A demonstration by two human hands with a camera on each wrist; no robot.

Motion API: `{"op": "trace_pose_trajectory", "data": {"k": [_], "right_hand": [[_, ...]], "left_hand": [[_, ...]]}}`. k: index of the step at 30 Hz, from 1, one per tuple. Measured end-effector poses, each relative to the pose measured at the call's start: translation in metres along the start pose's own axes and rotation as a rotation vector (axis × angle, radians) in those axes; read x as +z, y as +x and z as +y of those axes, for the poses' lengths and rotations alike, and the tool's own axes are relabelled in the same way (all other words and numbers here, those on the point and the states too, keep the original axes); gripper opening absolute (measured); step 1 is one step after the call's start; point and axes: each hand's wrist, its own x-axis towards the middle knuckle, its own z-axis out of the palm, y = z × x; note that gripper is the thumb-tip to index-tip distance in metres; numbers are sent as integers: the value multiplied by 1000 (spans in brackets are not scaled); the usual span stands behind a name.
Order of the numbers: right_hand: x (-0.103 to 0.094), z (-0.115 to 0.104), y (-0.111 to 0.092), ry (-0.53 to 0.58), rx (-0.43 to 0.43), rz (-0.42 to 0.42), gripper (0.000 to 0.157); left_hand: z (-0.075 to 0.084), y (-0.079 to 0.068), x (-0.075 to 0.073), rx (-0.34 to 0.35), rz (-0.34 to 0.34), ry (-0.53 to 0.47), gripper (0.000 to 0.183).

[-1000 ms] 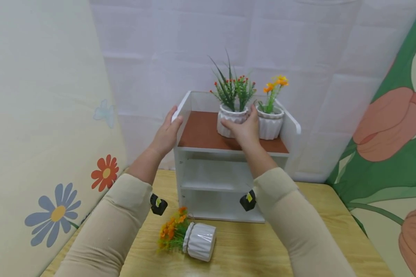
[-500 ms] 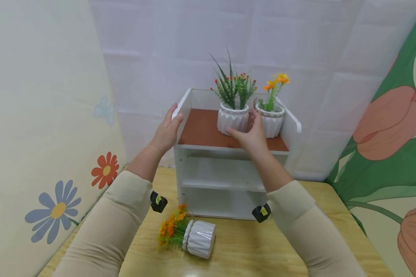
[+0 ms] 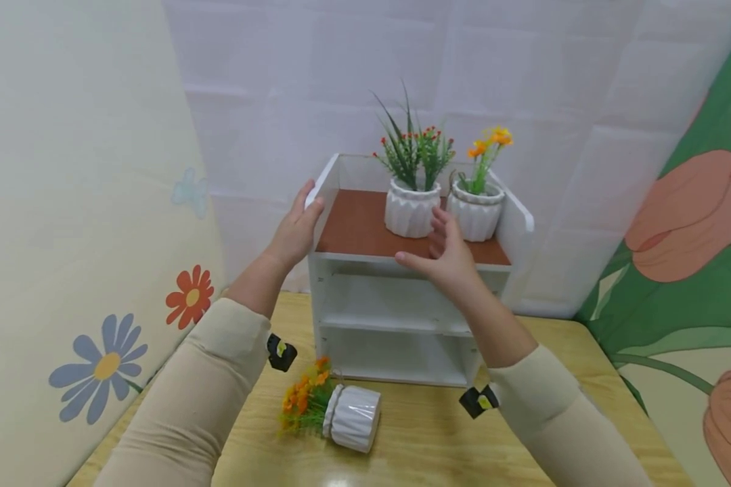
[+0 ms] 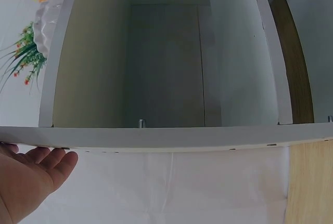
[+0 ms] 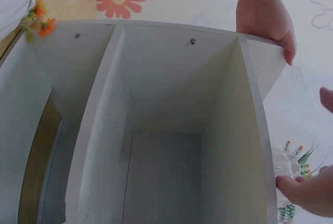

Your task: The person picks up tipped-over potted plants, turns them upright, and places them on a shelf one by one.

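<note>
My left hand (image 3: 294, 233) holds the left side panel of a white shelf unit (image 3: 384, 297), with the thumb over its edge in the right wrist view. Close in front of the brown top, my right hand (image 3: 449, 262) is spread and grips nothing. Behind its fingers, a white ribbed pot with red-berried greenery (image 3: 411, 211) stands upright on that top. To the right stands a second white pot with yellow-orange flowers (image 3: 476, 215). A third white pot (image 3: 352, 418) with orange flowers lies on its side before the unit.
A wooden table (image 3: 426, 439) carries the unit, which has open compartments below its top. Behind hangs a white cloth (image 3: 317, 88). Panels painted with flowers stand on both sides, and a black wrist camera (image 3: 478, 402) hangs by the right sleeve.
My right hand has let go of the red-berried pot and drawn back toward me, down and slightly right. The left hand stays on the side panel.
</note>
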Motion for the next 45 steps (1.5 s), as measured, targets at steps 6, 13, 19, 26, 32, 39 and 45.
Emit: {"op": "trace_pose_trajectory", "data": {"k": [6, 13, 19, 26, 32, 39, 45], "right_hand": [[1, 9, -14, 88, -89, -131, 96], [9, 16, -28, 112, -177, -253, 94], [19, 29, -36, 82, -209, -307, 93], [36, 44, -47, 18, -159, -387, 93], [52, 60, -57, -3, -121, -473, 93], [68, 79, -68, -36, -81, -542, 96], [82, 94, -76, -45, -30, -574, 94]], "left_hand": [[-1, -1, -1, -6, 5, -6, 61], [-1, -1, -1, -1, 8, -5, 61], [1, 0, 1, 3, 10, -16, 60], [1, 0, 1, 2, 14, -12, 61], [1, 0, 1, -1, 14, -10, 61], [-1, 3, 1, 1, 14, -11, 61], [-3, 5, 1, -1, 9, -6, 61]]}}
